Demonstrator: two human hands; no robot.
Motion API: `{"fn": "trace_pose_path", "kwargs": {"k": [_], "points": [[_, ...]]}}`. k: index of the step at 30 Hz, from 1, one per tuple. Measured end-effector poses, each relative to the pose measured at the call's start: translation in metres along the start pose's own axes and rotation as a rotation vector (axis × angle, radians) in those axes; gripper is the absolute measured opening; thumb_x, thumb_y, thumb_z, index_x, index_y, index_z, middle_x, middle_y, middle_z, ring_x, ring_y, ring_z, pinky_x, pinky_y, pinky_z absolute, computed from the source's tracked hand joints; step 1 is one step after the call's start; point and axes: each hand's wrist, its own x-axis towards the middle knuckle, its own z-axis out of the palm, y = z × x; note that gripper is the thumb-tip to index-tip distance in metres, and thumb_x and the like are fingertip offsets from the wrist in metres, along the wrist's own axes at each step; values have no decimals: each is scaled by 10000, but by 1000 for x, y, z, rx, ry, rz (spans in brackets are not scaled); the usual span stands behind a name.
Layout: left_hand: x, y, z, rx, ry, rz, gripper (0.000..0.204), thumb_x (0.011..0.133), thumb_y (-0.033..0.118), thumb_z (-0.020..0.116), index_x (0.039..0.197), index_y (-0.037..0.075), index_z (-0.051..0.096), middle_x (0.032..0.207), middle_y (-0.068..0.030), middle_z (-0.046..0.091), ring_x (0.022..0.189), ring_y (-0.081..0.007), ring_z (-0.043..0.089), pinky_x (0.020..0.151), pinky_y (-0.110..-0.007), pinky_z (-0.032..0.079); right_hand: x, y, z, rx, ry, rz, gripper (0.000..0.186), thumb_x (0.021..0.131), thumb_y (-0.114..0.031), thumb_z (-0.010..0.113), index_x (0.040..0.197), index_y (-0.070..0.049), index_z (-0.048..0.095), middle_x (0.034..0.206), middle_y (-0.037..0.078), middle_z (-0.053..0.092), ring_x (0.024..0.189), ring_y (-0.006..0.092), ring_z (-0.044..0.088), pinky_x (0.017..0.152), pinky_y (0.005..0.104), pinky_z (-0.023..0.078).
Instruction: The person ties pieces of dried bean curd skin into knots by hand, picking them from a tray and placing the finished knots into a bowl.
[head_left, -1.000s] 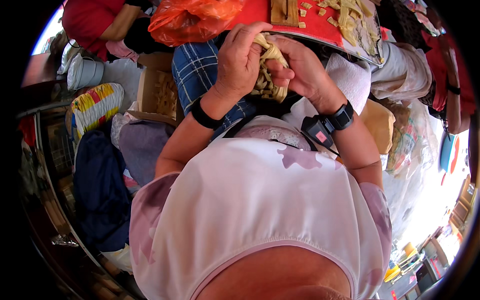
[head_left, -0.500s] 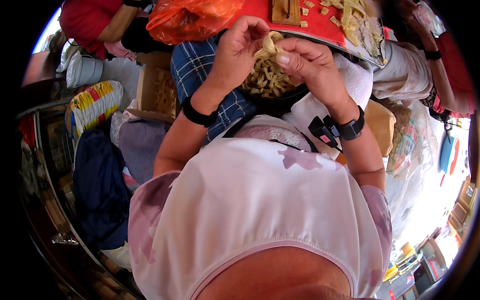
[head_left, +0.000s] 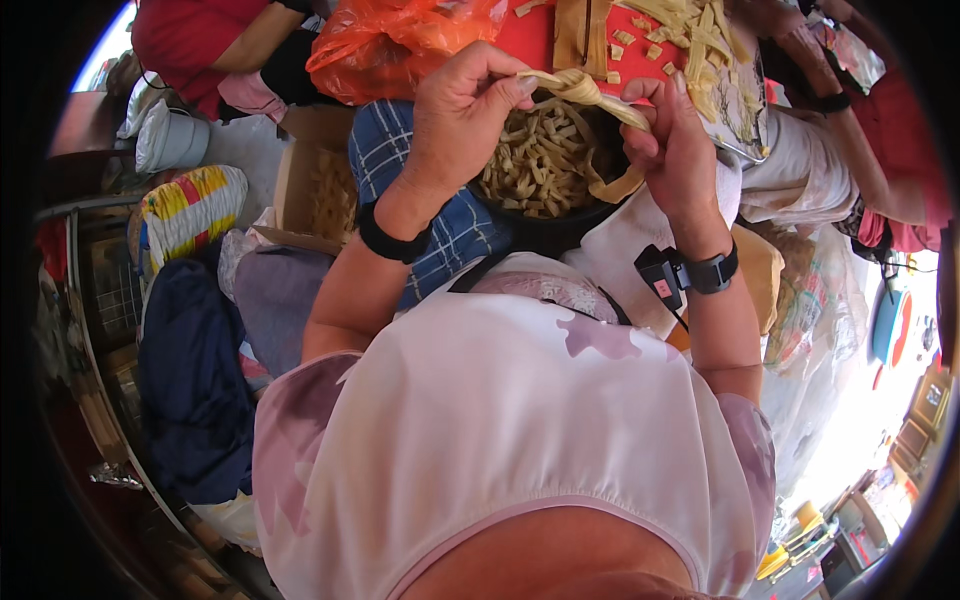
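Note:
Stretched between my two hands is a pale yellow tofu-skin strip [head_left: 572,88] with a knot in its middle. My left hand [head_left: 452,125] pinches one end between thumb and fingers. On the other side, my right hand [head_left: 682,150] grips the opposite end, and a loose tail hangs below it toward the pot. Just beneath the strip stands a dark round pot [head_left: 560,226], filled with a heap of tofu-skin knots [head_left: 535,160].
Beyond the pot, a red tabletop [head_left: 635,85] bears a wooden block [head_left: 580,40], cut pieces and a tray [head_left: 748,140] of strips. An orange-red plastic bag [head_left: 400,50] lies far left. A cardboard box [head_left: 298,185] stands left. Other people's arms [head_left: 255,38] show at both sides.
My hands have moved apart, drawing the looped strip out into a stretched knot. The heap in the pot is now more exposed.

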Motion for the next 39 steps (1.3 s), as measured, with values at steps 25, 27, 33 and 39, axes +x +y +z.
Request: {"fn": "trace_pose_path", "kwargs": {"k": [25,27,33,39], "points": [[36,-62,4,722,-305,155,140,809,66,544,947,62,521,670,-76,488,636,-191,541,573,-301,435,18,18,26,-398,14,-400,155,845,-56,583,971,-13,503,713,-14,534,588,13,433,503,180,355],[43,-64,6,538,-302,-8,150,849,77,524,997,51,514,662,-59,468,597,-146,512,561,-273,429,31,13,16,-430,68,-432,136,844,-64,587,947,-11,515,683,-21,529,571,17,429,494,182,350],[67,-46,10,-310,-336,-481,222,939,191,452,1101,41,472,681,60,375,539,-28,345,512,-191,356,78,6,-21,-451,158,-518,129,843,-113,605,787,-8,554,612,-24,530,543,26,434,484,187,348],[84,-53,14,-53,-216,-501,218,916,256,493,1030,76,533,660,65,364,532,-19,317,462,-182,297,95,-3,-20,-428,163,-515,140,834,-123,615,783,-7,554,614,-19,539,544,29,449,483,192,361]]}}
